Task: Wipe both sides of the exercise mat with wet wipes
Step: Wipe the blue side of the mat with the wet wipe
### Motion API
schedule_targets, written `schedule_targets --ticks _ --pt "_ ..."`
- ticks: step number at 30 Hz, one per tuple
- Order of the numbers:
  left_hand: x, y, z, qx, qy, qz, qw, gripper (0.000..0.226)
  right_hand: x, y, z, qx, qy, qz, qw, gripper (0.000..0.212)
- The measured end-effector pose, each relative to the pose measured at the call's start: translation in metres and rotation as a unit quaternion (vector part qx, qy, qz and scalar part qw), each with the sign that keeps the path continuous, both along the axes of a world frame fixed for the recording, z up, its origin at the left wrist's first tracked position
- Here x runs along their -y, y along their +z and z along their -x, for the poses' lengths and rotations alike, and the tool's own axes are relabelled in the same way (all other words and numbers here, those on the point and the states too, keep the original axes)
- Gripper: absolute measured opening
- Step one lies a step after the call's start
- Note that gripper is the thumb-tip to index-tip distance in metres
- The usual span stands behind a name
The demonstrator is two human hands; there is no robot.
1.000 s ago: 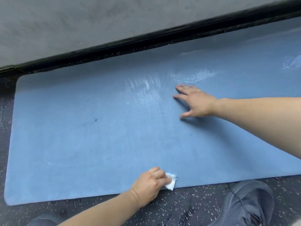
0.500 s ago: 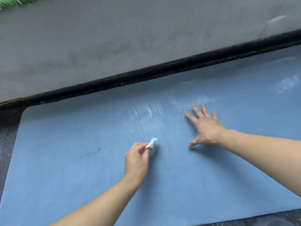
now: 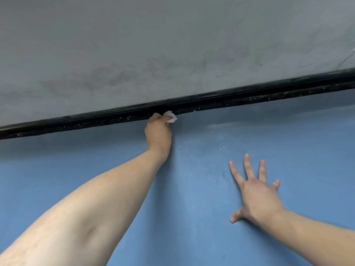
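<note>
The blue exercise mat (image 3: 115, 169) lies flat on the floor, filling the lower half of the view, its far edge right up against a black baseboard (image 3: 249, 96). At that far edge the left hand (image 3: 158, 133), arm at full stretch, has its fingers curled round a bunched white wet wipe (image 3: 171, 117) that pokes out beside the knuckles. A faint damp sheen (image 3: 217, 126) shows just right of it. The right hand (image 3: 255, 194) lies flat on the mat nearer in, fingers spread and straight. A grey wall (image 3: 172, 45) rises above the baseboard.
</note>
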State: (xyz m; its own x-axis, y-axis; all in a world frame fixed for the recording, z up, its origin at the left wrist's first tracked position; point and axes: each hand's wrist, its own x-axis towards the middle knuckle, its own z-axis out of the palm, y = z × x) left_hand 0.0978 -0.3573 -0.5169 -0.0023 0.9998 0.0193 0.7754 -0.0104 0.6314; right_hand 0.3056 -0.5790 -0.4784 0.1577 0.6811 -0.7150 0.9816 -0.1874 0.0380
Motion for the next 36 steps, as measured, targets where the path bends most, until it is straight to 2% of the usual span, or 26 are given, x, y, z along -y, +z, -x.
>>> schedule_targets --ticks 3,5,7,11,14,15,23,27,28,31,32,36 --pt "0.053 -0.004 0.008 -0.089 -0.164 -0.022 0.982 0.029 -0.005 0.005 -0.001 -0.014 0.001 0.022 1.000 0.165" --pt "0.108 -0.005 0.017 -0.086 -0.241 0.001 0.967 0.033 -0.008 0.011 0.000 -0.020 0.004 0.033 0.999 0.163" --pt "0.146 -0.001 0.026 -0.065 -0.273 0.037 0.959 0.032 -0.010 0.017 0.000 -0.024 0.002 0.041 0.999 0.163" --pt "0.123 0.011 0.028 -0.063 -0.260 0.074 0.961 0.027 -0.012 0.025 0.003 -0.021 -0.003 0.052 0.998 0.164" --pt "0.083 0.016 0.025 -0.045 -0.114 0.049 0.991 0.026 -0.013 0.027 0.007 -0.014 -0.006 0.058 0.998 0.164" --pt "0.075 0.014 0.023 -0.045 -0.094 0.053 0.993 0.027 -0.013 0.026 0.008 -0.011 -0.008 0.056 0.998 0.165" --pt "0.057 -0.002 0.040 -0.071 -0.217 0.017 0.973 0.025 -0.014 0.026 0.014 0.012 -0.011 0.053 0.998 0.167" --pt "0.064 -0.001 0.033 -0.080 -0.207 0.016 0.975 0.028 -0.013 0.025 0.014 0.011 -0.025 0.046 0.999 0.167" --pt "0.076 0.000 0.034 -0.082 -0.247 0.005 0.966 0.030 -0.012 0.025 0.014 0.008 -0.028 0.044 0.999 0.167" --pt "0.142 -0.007 0.050 -0.056 -0.443 -0.027 0.894 0.032 -0.009 0.021 0.013 0.006 -0.028 0.033 0.999 0.167" --pt "0.163 -0.008 0.056 -0.042 -0.468 -0.019 0.882 0.033 -0.009 0.021 0.012 0.004 -0.029 0.029 0.999 0.167" --pt "0.175 -0.007 0.062 -0.024 -0.476 -0.013 0.879 0.032 -0.004 0.018 0.010 -0.002 -0.031 0.015 0.999 0.168"
